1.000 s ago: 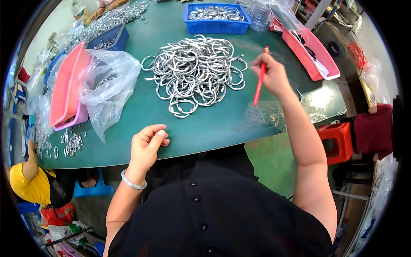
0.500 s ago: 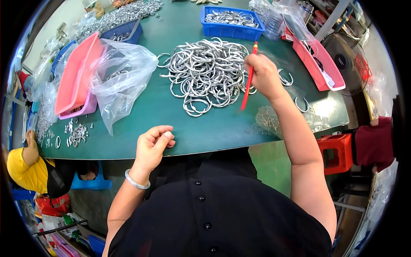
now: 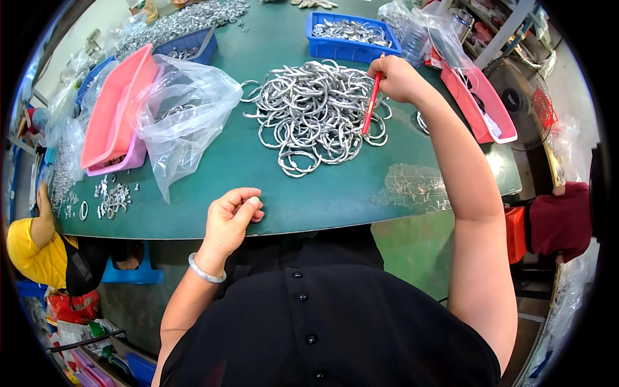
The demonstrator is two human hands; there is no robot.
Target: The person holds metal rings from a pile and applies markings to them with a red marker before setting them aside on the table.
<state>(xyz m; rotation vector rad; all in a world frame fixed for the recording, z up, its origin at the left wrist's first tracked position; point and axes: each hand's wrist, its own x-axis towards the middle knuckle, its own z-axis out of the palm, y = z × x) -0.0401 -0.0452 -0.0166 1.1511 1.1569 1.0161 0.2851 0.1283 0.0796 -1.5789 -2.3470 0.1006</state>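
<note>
Pencil (image 3: 372, 106), probably light, stiff; grip near top. Pinching it with right hand (image 3: 398, 78) fingers, holding left hand (image 3: 229, 217) fingers curled.

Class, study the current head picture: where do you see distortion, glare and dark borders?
Head view: the near edge of the green table bows, as fisheye lenses do; head view: pale glare whitens the table's right end, and highlights glint on the metal rings; head view: black fills the corners.
</note>
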